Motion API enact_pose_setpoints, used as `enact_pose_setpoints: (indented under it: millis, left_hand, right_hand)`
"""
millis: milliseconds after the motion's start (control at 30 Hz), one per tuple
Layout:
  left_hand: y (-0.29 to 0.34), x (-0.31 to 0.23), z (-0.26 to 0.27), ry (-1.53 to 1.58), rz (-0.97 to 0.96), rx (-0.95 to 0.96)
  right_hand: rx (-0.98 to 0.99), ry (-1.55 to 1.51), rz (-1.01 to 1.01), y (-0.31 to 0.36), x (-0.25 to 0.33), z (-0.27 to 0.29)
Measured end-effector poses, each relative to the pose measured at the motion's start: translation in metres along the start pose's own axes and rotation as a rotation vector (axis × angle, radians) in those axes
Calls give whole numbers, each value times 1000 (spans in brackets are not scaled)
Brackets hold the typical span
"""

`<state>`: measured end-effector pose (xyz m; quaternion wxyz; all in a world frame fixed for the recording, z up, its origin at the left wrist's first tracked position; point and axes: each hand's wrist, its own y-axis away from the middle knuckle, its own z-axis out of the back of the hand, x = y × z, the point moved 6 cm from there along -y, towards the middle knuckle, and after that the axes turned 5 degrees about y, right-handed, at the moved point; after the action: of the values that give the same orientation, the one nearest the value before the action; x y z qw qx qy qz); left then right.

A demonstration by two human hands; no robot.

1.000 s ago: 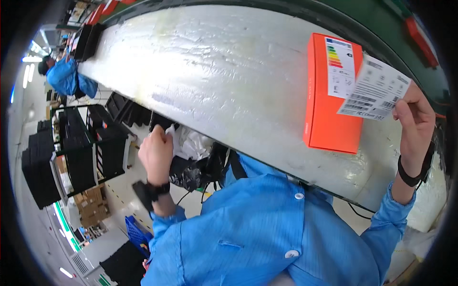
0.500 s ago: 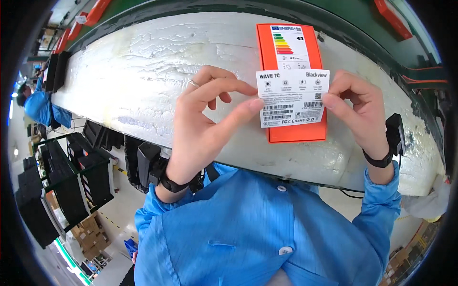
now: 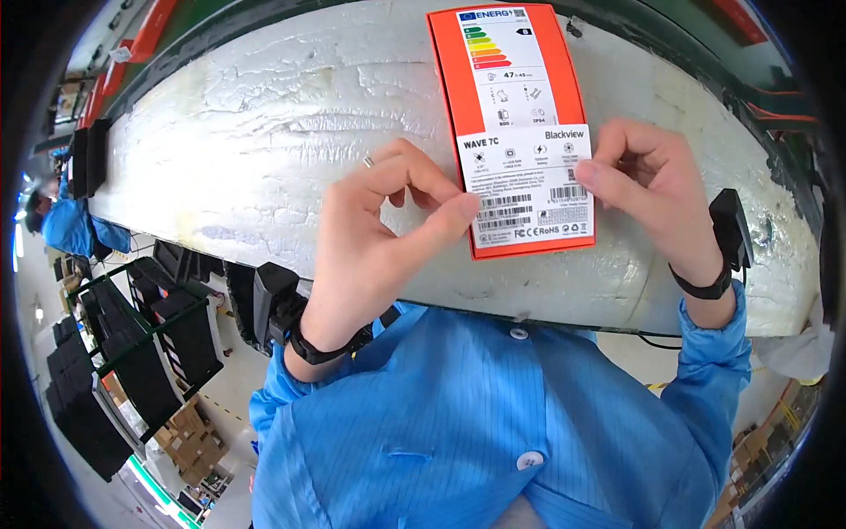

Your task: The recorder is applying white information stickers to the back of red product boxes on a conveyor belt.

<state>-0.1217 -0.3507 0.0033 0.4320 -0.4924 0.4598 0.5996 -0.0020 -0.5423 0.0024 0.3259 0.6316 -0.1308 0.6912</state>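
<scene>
A flat orange-red box point(image 3: 560, 93) lies on the padded work surface. On its upper part is a white energy label point(image 3: 495, 97) with a coloured bar scale. Over the box's lower part sits a white product sticker point(image 3: 527, 187) with barcodes, roughly in line with the box's edges; whether all of it is stuck down I cannot tell. My left hand point(image 3: 388, 225) pinches the sticker's left edge between thumb and forefinger. At the right edge, the thumb of my right hand point(image 3: 650, 189) rests on the sticker, its fingers curled in a pinch.
The long work surface point(image 3: 264, 132) has a crinkled clear covering and a dark rim. Black bins point(image 3: 145, 344) on a rack and cardboard boxes point(image 3: 192, 441) stand on the floor at left. Farther left is another person in blue point(image 3: 75, 227). Each of my wrists wears a black device point(image 3: 730, 231).
The sticker has come down onto the lower part of the box, lining up with it. Both hands have moved slightly left with it, and the box appears higher in view.
</scene>
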Motion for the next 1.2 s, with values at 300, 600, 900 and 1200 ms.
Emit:
enact_pose_setpoints:
  millis: [300, 600, 900, 1200]
  left_hand:
    - [4, 3, -6, -37, 5, 14]
    - [4, -4, -7, -172, -49, -59]
    - [6, -4, -8, -219, -83, -92]
    - [7, -2, -8, -212, -105, -92]
  right_hand:
    - [-3, -27, 5, 3, -9, -3]
    - [-30, 25, 59, 3, -9, -2]
    - [-44, 55, 90, 3, -8, -2]
    - [-34, 41, 64, 3, -6, -2]
